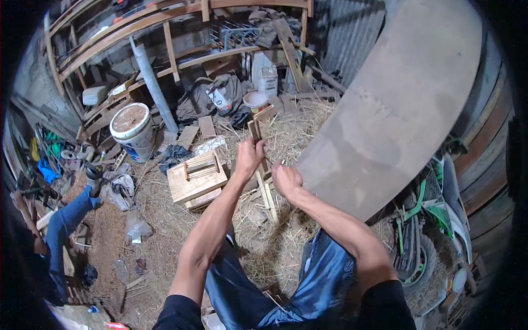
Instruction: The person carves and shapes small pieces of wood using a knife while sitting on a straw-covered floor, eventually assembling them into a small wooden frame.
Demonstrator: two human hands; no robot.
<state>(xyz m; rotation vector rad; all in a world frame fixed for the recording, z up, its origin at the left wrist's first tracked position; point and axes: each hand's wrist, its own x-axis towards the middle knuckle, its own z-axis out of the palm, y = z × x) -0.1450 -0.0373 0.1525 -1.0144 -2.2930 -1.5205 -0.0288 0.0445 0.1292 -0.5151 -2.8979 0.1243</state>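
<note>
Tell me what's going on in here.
Someone is working with bare hands over a straw-strewn floor. The left hand grips a narrow brown wooden strip. The right hand is curled beside it, slightly lower; whether its fingers hold anything is hard to tell. A pale rectangular wooden board lies to the left, and another person's leg in blue jeans shows at far left.

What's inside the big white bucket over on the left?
Brown stuff shows at the top of the bucket, but I can't tell what it is. It covers whatever is deeper down, so that can't be seen.
</note>
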